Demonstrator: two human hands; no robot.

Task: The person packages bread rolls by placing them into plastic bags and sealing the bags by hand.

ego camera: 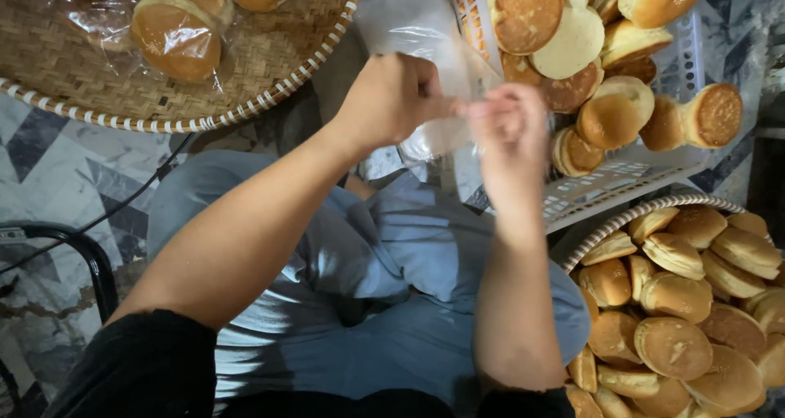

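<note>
Pinching a clear plastic bag (413, 25) between closed fingers, the left hand (392, 99) and right hand (511, 132) are held together above the lap. The bag is raised between a woven tray (270, 58) of wrapped buns and a white plastic crate (621, 181) of bare buns. 1 round basket (630, 215) of buns lies at the right.
</note>
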